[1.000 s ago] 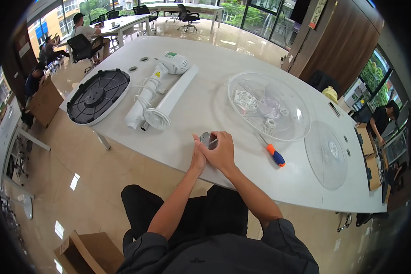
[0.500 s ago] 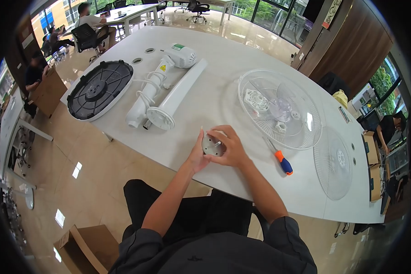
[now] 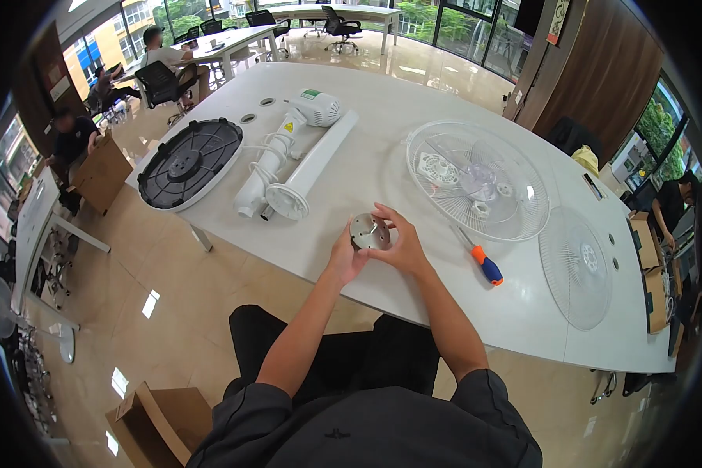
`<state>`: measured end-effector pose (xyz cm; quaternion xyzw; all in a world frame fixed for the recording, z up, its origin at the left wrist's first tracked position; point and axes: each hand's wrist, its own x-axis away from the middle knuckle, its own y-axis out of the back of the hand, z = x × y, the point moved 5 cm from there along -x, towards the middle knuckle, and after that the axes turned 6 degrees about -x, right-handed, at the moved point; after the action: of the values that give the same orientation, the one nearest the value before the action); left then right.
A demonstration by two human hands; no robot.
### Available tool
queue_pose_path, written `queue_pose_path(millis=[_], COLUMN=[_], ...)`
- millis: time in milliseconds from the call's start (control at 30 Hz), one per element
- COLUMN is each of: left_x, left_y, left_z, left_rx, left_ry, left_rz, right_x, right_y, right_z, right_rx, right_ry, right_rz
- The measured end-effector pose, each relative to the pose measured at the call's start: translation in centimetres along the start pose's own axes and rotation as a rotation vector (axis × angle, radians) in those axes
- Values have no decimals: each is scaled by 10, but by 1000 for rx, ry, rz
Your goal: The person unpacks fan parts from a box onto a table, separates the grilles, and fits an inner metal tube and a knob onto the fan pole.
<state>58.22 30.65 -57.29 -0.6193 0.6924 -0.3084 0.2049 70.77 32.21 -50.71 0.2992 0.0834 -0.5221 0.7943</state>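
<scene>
Between my two hands, over the near edge of the table, is a round metal disc (image 3: 364,237) with small holes and a pin-like piece on its face. My left hand (image 3: 346,257) grips its left and lower side. My right hand (image 3: 402,248) curls around its right side, thumb below and fingers above. Beyond them lie a white tube with a flanged end (image 3: 317,165) and a fan motor on a neck (image 3: 269,168) with its cord wrapped round. A screwdriver (image 3: 485,265) with an orange and blue handle rests to the right of my right hand.
A round base with a black ribbed underside (image 3: 186,165) sits at the table's left. A fan grille (image 3: 522,210) with clear blades and a white piece inside lies right, a second grille (image 3: 576,273) beside it. An opened cardboard box (image 3: 160,421) stands on the floor. Other people sit or work farther off.
My view has shifted slightly. My right hand's fingers have moved off the disc's face toward its rim, so more of the face and its pin shows. The other parts on the table lie as before.
</scene>
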Motion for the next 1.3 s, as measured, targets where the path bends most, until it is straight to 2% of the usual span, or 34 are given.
queue_pose_path(millis=[133,200,233,300,333,367,400,433,467,500,533,567,600,633,700,733,767,833,900,967,1000,1033,1100,1133,1167,1233,1267,1300], left_x=[6,8,6,2,1,1,-4,-14,-13,-14,-8,0,7,11,10,2,1,-1,-1,-1,0,0,-1,-1,-1,4,5,6], left_y=[0,-1,-1,3,1,2,11,23,20,19,8,0,-9,-16,-10,2,6,8,4,3,3,3,8,8,7,3,0,2], left_z=[1,-1,2,5,4,4,9,17,13,16,11,4,-5,-11,-8,-1,2,9,5,2,-1,-1,7,7,7,1,1,3], left_rx=[11,27,67,115,47,-24,-22,-2,19,21,-8,-36,-33,63,167,147,126,166,201,217,227,233,230,259,257,241,249,168], left_ry=[60,87,115,138,107,80,84,40,-8,-8,-16,-24,-23,14,60,40,23,72,79,35,-11,-15,67,86,89,34,36,0], left_rz=[-18,-28,-13,-1,64,132,135,230,325,326,187,50,51,37,27,90,151,135,98,167,230,224,81,53,59,168,163,87], right_x=[2,4,-3,-7,-14,-23,-31,-39,-47,-51,-51,-53,-54,-56,-60,-68,-73,-72,-67,-60,-61,-63,-72,-75,-69,-60,-60,-59], right_y=[2,12,13,15,14,11,9,7,0,-9,-14,-27,-36,-35,-27,-15,-14,-11,-11,-27,-21,-20,4,3,3,-17,-17,-15], right_z=[19,10,16,7,14,20,28,42,59,68,63,60,63,68,89,88,81,55,54,93,113,105,68,70,60,58,57,59], right_rx=[-154,-131,-129,125,128,261,393,394,524,650,650,464,279,281,-148,87,88,933,904,-121,-150,-150,390,722,724,426,99,94], right_ry=[167,-58,-48,-515,-518,-540,-559,-565,-524,-478,-481,-334,-188,-192,-127,-90,-99,-267,-358,-109,-62,-64,-248,-668,-670,-306,-450,-460], right_rz=[140,-132,-117,-41,-36,51,134,130,246,365,367,411,449,447,394,249,249,411,447,474,390,399,175,488,481,524,552,560])
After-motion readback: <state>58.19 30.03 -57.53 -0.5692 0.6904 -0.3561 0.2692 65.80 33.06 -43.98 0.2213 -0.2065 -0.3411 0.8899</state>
